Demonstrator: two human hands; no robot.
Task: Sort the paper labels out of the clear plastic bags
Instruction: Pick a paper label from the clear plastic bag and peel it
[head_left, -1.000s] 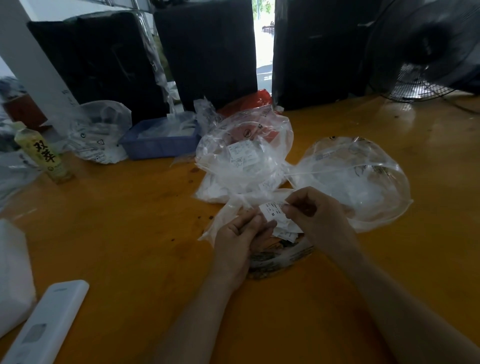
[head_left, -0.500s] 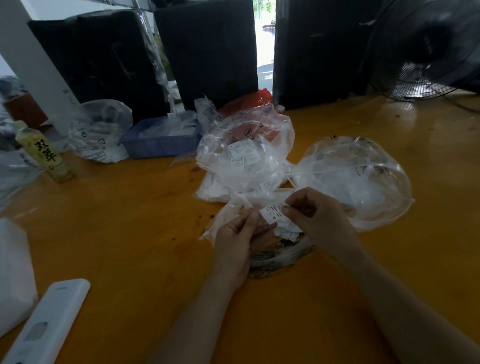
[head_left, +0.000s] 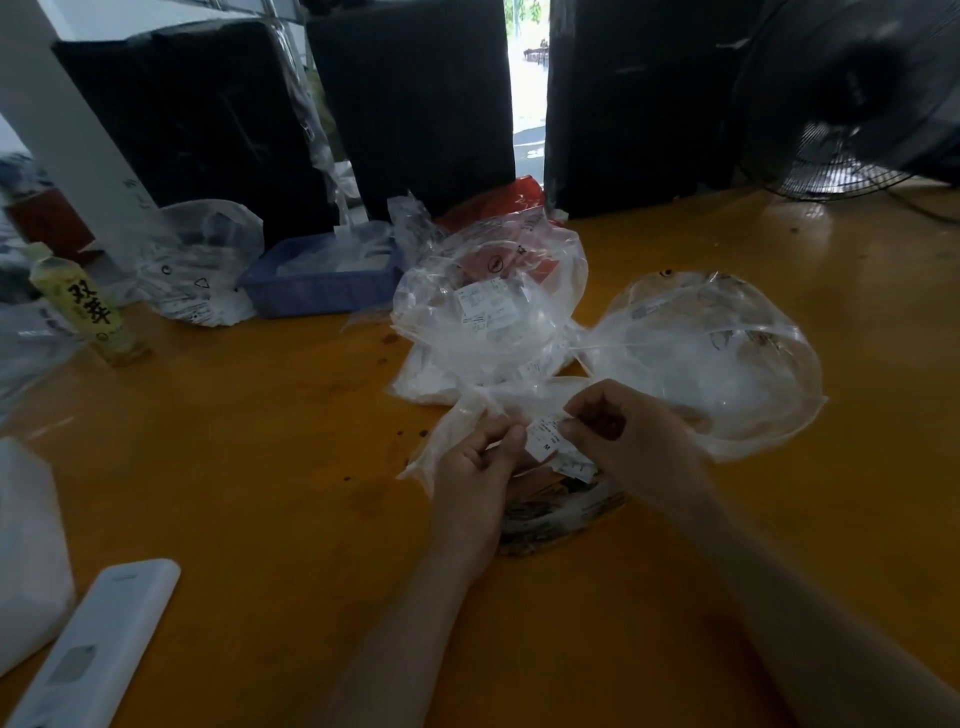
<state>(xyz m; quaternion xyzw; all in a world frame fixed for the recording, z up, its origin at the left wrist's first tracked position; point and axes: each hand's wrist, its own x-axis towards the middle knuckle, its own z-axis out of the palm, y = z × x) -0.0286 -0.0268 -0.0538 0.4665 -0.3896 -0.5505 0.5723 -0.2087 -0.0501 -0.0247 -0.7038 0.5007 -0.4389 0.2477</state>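
A small white paper label (head_left: 544, 439) marked "M" is pinched at its right edge by my right hand (head_left: 631, 441). My left hand (head_left: 475, 475) grips the clear plastic bag (head_left: 452, 436) just left of the label, fingers curled on the film. More white labels (head_left: 574, 465) lie under my hands on a patterned packet (head_left: 561, 512). Behind them sits a heap of clear bags (head_left: 488, 322) with a label inside, and a puffed clear bag (head_left: 717, 358) lies to the right.
On the orange table (head_left: 260, 467) stand a blue tray (head_left: 317, 283) of bags, a green drink bottle (head_left: 88, 306), another printed bag (head_left: 202, 265), and a white remote-like device (head_left: 98, 649) at the near left. Black boxes (head_left: 415, 104) and a fan (head_left: 852, 93) line the back.
My right hand has drawn the label slightly up and right, away from my left fingers. The bags and the rest of the table stay as they were.
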